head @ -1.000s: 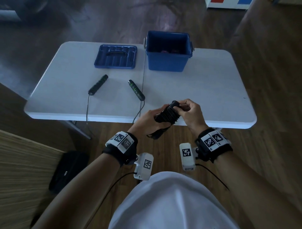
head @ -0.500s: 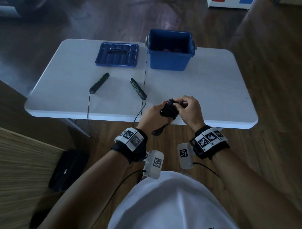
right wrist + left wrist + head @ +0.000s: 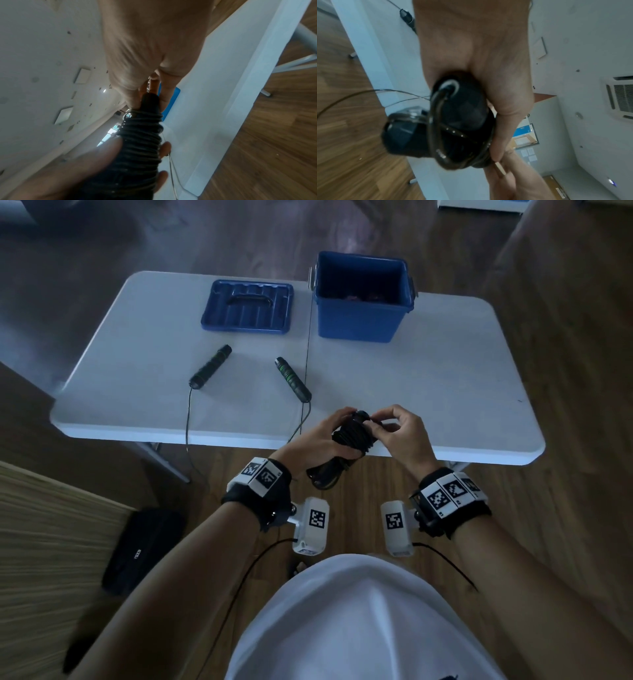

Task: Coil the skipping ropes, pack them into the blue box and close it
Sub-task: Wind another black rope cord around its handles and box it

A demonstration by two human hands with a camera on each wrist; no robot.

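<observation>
Coiled skipping rope (image 3: 352,436) in both my hands at the table's (image 3: 445,392) near edge.
My left hand (image 3: 318,440) grips the bundle; right hand (image 3: 404,433) pinches its top. Blue box (image 3: 363,316) open at 12 o'clock, lid (image 3: 247,307) and second rope's handles (image 3: 210,366) at 10.

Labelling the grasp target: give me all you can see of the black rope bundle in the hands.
The black skipping rope bundle is thin glossy cord wound in tight turns around its two dark handles, held above the white table's near edge. The left hand grips its middle; the right hand pinches the far tip. A short cord loop hangs below.
</observation>
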